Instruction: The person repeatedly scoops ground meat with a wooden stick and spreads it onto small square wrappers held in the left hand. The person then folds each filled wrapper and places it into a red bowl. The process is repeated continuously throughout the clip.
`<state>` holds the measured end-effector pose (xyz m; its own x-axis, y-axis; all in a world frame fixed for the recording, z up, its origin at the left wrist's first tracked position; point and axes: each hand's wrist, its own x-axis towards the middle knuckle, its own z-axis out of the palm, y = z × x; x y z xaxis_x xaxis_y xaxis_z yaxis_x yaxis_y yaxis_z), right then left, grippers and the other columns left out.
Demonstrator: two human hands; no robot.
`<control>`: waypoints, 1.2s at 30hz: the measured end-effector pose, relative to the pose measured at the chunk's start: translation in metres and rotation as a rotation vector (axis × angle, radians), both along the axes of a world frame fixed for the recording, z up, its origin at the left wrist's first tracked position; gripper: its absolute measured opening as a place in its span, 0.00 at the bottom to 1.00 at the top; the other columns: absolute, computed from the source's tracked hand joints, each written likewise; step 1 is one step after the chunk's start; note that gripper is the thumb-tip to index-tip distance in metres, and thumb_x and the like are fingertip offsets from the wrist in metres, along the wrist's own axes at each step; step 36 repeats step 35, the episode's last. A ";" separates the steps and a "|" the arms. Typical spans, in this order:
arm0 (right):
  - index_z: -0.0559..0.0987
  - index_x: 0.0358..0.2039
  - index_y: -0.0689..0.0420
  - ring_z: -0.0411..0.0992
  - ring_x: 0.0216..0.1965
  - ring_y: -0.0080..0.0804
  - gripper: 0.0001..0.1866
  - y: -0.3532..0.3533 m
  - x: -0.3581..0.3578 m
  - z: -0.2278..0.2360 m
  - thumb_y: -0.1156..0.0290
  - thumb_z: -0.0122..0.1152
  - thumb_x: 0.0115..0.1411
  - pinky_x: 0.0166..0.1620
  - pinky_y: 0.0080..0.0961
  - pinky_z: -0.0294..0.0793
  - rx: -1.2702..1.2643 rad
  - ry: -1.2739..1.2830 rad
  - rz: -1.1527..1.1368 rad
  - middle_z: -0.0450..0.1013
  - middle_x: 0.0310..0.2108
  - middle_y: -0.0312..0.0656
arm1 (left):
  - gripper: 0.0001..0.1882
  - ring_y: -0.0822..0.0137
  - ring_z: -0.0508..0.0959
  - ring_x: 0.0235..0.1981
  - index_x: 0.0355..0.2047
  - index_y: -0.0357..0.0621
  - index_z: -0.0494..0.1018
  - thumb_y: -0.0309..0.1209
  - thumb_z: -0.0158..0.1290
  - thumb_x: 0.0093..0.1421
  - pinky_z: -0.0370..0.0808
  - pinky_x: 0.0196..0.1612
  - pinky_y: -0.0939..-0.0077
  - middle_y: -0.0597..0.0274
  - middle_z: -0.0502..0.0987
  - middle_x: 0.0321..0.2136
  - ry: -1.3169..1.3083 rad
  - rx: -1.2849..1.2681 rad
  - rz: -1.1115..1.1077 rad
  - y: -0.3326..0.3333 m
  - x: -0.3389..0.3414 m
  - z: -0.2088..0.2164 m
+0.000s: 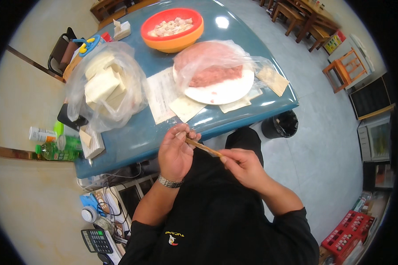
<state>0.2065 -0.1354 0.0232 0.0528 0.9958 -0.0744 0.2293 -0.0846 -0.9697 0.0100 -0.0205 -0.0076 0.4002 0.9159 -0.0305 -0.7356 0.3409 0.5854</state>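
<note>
Over my lap, at the table's near edge, my right hand (244, 166) pinches the lower end of a thin, flat wooden stick (204, 147). The stick's other end reaches the fingers of my left hand (176, 155). Those fingers are curled in together, and whatever lies among them is hidden. Beyond my hands, a white plate (231, 95) holds pink minced meat (221, 75), partly draped by a clear plastic bag (247, 62). Left of it, pale square dough sheets (102, 86) are stacked in an open clear bag (76, 95).
An orange bowl with a red rim (199, 20) holds small pale pieces at the back of the blue-green table (132, 148). Paper sheets (188, 108) lie by the plate. Bottles (57, 152) and a tissue pack (93, 143) sit left. A black bin (281, 125) stands right.
</note>
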 end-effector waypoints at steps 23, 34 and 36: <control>0.85 0.55 0.63 0.76 0.32 0.22 0.14 -0.022 0.021 -0.026 0.72 0.64 0.72 0.37 0.21 0.76 -0.003 0.115 -0.070 0.80 0.32 0.39 | 0.17 0.67 0.81 0.45 0.58 0.33 0.72 0.31 0.48 0.75 0.81 0.52 0.70 0.57 0.79 0.43 0.917 0.583 0.181 0.203 0.051 0.152; 0.85 0.54 0.63 0.77 0.33 0.23 0.14 -0.036 0.026 -0.041 0.72 0.65 0.71 0.39 0.21 0.77 -0.049 0.123 -0.103 0.81 0.34 0.39 | 0.31 0.50 0.78 0.64 0.66 0.38 0.73 0.42 0.57 0.67 0.72 0.67 0.61 0.41 0.78 0.62 1.488 0.878 0.199 0.272 0.035 0.140; 0.85 0.54 0.62 0.77 0.34 0.23 0.14 -0.036 0.026 -0.046 0.72 0.65 0.71 0.40 0.21 0.77 -0.046 0.127 -0.092 0.81 0.35 0.40 | 0.33 0.50 0.77 0.65 0.68 0.39 0.72 0.44 0.58 0.67 0.71 0.68 0.60 0.44 0.77 0.64 1.505 0.856 0.163 0.275 0.021 0.138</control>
